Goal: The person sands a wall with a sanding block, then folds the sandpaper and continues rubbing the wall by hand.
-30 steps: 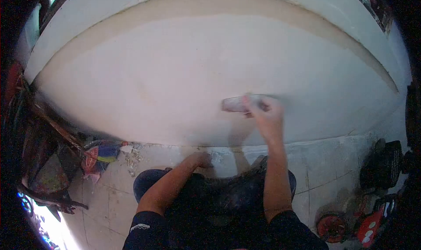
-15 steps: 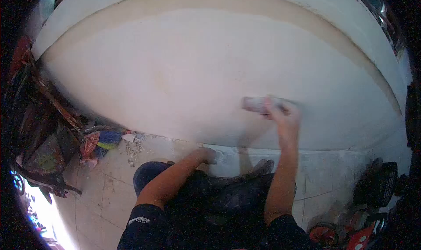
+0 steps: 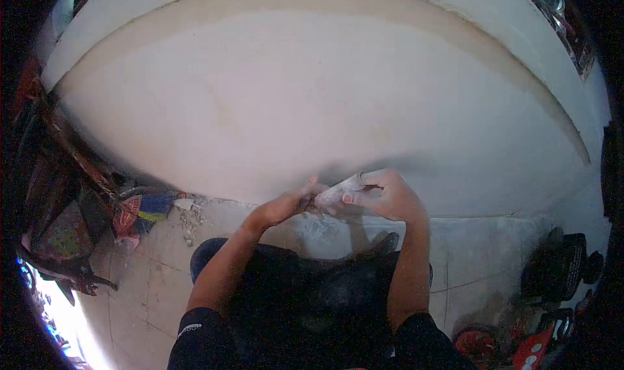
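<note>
Item: a small pale, dust-coated sanding pad [image 3: 339, 192], held low in front of the wall [image 3: 312, 110], close above the line where wall meets floor. Right hand [image 3: 385, 196]: fingers curled closed around the pad's right end, thumb laid on its near face; the pad juts out leftward and slightly downward from this grip. Left hand [image 3: 286, 205]: fingertips brought up to the pad's left end and touching it, fingers pinched narrow; whether they actually clasp the pad cannot be told, as the contact is small and blurred. The two hands thus meet at the pad, which lies between them, nearer the right palm. Both forearms run up from short black sleeves at the bottom edge. Wall: broad, off-white and smooth, with a tan band arching across its upper part. Floor [image 3: 481, 240]: pale tiles, dusty, with small rubble [image 3: 193, 219] at the wall's foot to the left. Also at left: a heap of coloured cloth [image 3: 146, 211] beside dark clutter. Lower right: a red and black wheeled toy [image 3: 520, 341], well apart from the hands.
</note>
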The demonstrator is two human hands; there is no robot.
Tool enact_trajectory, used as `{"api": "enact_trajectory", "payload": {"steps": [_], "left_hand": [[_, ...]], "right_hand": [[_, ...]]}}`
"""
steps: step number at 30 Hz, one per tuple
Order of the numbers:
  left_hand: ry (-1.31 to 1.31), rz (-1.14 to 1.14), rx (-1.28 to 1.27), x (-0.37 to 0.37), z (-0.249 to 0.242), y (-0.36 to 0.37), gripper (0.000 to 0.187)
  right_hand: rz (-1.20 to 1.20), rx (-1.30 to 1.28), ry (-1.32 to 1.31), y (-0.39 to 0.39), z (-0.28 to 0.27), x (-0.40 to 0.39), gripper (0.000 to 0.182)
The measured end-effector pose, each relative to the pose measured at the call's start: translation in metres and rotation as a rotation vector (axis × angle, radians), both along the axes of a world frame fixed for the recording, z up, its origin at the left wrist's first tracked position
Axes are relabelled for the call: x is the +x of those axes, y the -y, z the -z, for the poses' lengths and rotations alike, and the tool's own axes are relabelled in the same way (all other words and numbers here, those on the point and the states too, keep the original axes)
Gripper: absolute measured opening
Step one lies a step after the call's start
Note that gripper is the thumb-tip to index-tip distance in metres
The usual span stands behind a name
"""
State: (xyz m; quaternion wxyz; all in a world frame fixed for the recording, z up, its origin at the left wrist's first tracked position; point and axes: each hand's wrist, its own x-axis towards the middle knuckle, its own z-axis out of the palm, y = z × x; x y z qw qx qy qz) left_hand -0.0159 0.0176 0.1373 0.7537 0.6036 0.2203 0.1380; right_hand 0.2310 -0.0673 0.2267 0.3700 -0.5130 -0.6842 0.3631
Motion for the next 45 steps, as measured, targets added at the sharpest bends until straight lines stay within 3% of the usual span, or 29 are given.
{"api": "enact_trajectory", "payload": {"steps": [1,2,4,7,13,18,23,26,30,32,35,36,38,41,45], "left_hand": [[0.058,-0.062,-0.165,0.0,-0.004,0.002,0.05],[0.059,-0.059,-0.167,0.001,-0.006,0.002,0.05],[0.08,-0.02,0.199,-0.001,-0.01,0.002,0.035],[-0.021,-0.138,0.22,-0.004,-0.019,0.002,0.028],[0.108,-0.307,0.223,0.0,-0.008,0.012,0.028],[0.161,-0.273,0.228,0.003,0.001,0.003,0.028],[0.136,-0.317,0.193,0.0,-0.013,0.009,0.027],[0.168,-0.307,0.197,0.001,-0.008,0.007,0.027],[0.172,-0.303,0.152,0.002,-0.003,0.007,0.027],[0.191,-0.318,0.121,-0.001,-0.003,0.008,0.028],[0.16,-0.312,0.146,-0.001,-0.004,0.007,0.027],[0.197,-0.319,0.124,-0.001,-0.001,0.008,0.026],[0.233,-0.327,0.101,-0.001,0.001,0.008,0.025],[0.186,-0.307,0.081,-0.001,0.001,0.007,0.022],[0.208,-0.306,0.085,-0.001,0.0,0.009,0.022]], "right_hand": [[-0.044,-0.037,0.156,-0.002,0.0,0.004,0.033],[-0.09,-0.071,0.313,-0.003,0.001,0.007,0.033],[-0.1,-0.065,0.264,-0.005,0.011,0.011,0.033],[-0.094,-0.087,0.193,-0.003,0.008,0.01,0.035],[-0.028,-0.031,0.175,0.003,0.025,0.001,0.035],[0.01,0.03,0.191,-0.012,0.018,-0.012,0.034],[0.139,-0.117,-0.047,-0.008,0.015,-0.019,0.036],[0.018,-0.048,0.165,-0.006,0.004,-0.016,0.038],[0.037,0.115,0.178,-0.006,0.021,-0.015,0.04],[0.098,-0.057,0.008,-0.004,0.019,-0.018,0.039],[0.127,-0.115,-0.063,-0.006,0.018,-0.016,0.035],[0.128,-0.115,-0.063,-0.005,0.021,-0.015,0.035],[0.081,0.119,0.183,-0.008,0.037,-0.012,0.034],[0.113,0.238,0.248,-0.007,0.052,-0.009,0.035],[0.052,0.173,0.177,-0.003,0.033,-0.018,0.035]]}}
